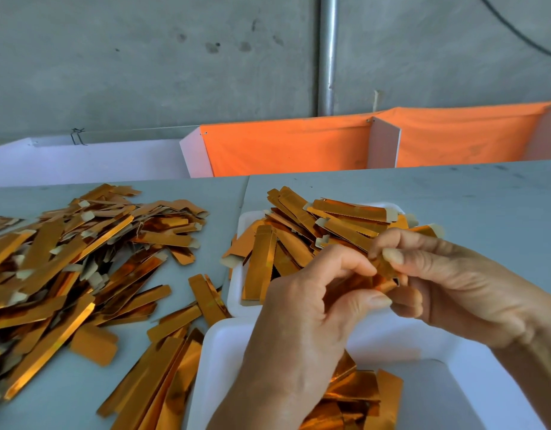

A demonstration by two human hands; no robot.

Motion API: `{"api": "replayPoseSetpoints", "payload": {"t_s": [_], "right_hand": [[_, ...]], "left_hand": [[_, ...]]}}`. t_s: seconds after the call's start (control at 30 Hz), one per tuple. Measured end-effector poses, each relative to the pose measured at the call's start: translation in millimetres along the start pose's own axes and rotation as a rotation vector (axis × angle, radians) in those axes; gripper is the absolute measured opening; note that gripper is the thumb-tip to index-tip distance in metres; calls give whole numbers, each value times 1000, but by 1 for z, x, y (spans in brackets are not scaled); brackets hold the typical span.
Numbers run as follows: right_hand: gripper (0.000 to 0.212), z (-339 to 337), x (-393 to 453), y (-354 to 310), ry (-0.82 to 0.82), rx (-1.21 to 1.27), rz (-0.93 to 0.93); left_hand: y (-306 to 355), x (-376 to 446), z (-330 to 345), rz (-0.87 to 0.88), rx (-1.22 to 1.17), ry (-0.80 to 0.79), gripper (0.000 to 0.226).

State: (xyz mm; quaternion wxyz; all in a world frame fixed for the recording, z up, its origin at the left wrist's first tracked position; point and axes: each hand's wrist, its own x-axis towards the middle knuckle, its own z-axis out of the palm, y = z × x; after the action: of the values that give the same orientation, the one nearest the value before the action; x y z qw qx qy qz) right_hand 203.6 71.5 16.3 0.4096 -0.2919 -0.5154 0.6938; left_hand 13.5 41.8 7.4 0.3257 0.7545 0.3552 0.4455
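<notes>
- Trouble starts at the gold strip, held up between both hands over the spot where the two white trays meet, right of the table's middle. Fingers hide most of it, so I cannot tell how far it is folded.
- The left hand pinches one end between thumb and curled forefinger. The right hand clamps the other end with thumb and bent fingers. With both pinches this tight, an uneven twist could crease the foil crooked or tear an end tab.
- If either pinch slips, the gold strip probably drops into the near tray among the pieces lying there, and an unfinished one gets mixed in.
- The far tray is heaped above its rim, with strips overhanging its back and left sides. A wrist brushing them could spill some onto the table.
- The loose heap covers the table's left side and reaches both trays. Its nearest strips lie by the front edge and might slide off if nudged.
</notes>
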Motion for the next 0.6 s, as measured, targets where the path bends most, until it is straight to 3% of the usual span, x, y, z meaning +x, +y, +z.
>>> {"api": "replayPoseSetpoints", "payload": {"t_s": [0.4,0.6], "right_hand": [[39,-1,1,2,12,-43,-22],[38,-2,-1,1,-57,9,-23]], "left_hand": [[4,-1,-1,6,1,29,15],[5,0,-1,3,-2,22,14]]}}
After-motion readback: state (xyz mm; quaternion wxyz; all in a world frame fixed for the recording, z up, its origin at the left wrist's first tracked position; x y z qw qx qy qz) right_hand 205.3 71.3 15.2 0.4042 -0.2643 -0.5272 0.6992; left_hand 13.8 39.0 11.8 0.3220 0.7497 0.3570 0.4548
